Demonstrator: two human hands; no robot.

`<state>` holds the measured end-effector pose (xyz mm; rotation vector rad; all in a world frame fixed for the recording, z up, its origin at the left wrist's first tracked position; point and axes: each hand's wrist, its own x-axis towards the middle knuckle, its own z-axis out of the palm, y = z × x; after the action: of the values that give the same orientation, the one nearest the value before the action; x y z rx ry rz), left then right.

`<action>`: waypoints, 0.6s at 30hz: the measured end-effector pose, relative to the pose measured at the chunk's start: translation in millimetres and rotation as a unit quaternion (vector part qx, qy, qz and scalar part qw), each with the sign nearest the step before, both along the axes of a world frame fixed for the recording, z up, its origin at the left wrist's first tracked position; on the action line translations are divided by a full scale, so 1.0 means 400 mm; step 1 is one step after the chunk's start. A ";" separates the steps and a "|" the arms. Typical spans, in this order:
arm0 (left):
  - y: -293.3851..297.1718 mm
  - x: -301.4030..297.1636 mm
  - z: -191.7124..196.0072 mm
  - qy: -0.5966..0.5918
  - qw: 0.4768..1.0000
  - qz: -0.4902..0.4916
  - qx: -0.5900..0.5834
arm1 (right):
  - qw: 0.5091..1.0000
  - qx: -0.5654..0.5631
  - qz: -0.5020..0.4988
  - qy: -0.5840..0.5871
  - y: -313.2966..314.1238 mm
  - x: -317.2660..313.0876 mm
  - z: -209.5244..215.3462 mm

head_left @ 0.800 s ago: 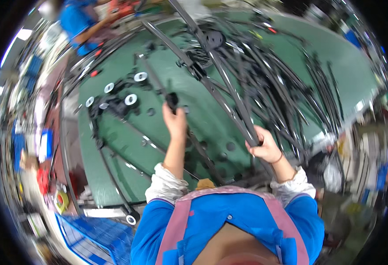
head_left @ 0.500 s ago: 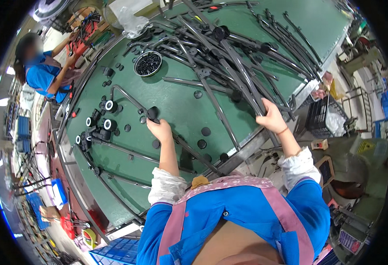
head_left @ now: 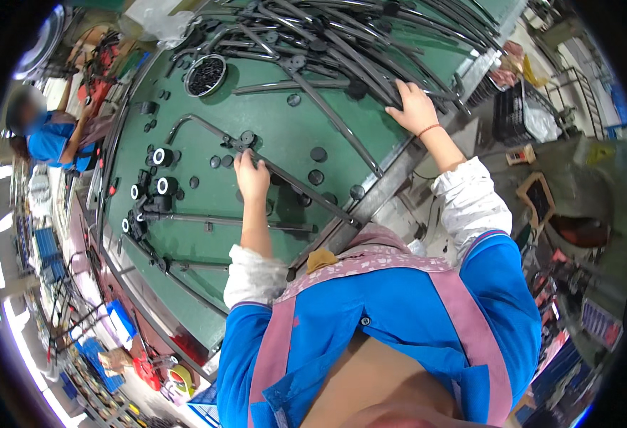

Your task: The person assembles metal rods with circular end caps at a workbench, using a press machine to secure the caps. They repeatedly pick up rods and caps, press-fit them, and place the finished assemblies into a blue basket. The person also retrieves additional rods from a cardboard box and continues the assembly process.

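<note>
The long black metal wiper arm [head_left: 285, 175] lies on the green surface [head_left: 199, 250]; left hand [head_left: 251, 178] fingers grip it (as before), right hand [head_left: 413, 108] has shifted onto the piled wiper arms [head_left: 342, 43], fingers closed.

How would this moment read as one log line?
left hand: on long black strip | right hand: on strip pile | surface: green table

We stood in a factory assembly workshop: a green workbench [head_left: 185, 250] piled with long black metal strips [head_left: 342, 43], a co-worker [head_left: 49, 139] far left, crates [head_left: 517, 114] right.
</note>
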<state>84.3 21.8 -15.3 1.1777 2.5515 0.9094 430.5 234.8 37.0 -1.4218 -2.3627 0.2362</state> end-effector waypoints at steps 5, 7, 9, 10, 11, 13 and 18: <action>-0.082 0.009 0.099 0.091 0.936 -0.339 0.035 | 0.992 0.015 -0.010 0.122 -0.231 0.097 0.094; -0.082 0.035 0.128 0.146 0.880 -0.452 -0.016 | 0.992 0.001 -0.016 0.126 -0.367 0.175 0.092; -0.079 0.071 0.140 0.179 0.814 -0.552 -0.025 | 0.990 -0.058 -0.070 0.105 -0.537 0.217 0.092; -0.079 0.075 0.117 0.186 0.802 -0.567 -0.024 | 0.991 -0.058 -0.067 0.097 -0.604 0.237 0.073; -0.082 0.068 0.090 0.192 0.789 -0.582 -0.029 | 0.988 -0.086 -0.070 0.108 -0.676 0.247 0.066; -0.062 0.068 0.072 0.203 0.745 -0.635 -0.016 | 0.972 -0.134 -0.117 0.154 -0.812 0.258 0.058; -0.019 0.154 0.150 0.141 0.700 -0.698 -0.048 | 0.935 -0.153 -0.260 0.186 -1.038 0.380 0.059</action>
<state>145.8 14.0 44.7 2.5944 0.9984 0.1460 582.3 -180.6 60.6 -1.8891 -1.6299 0.6773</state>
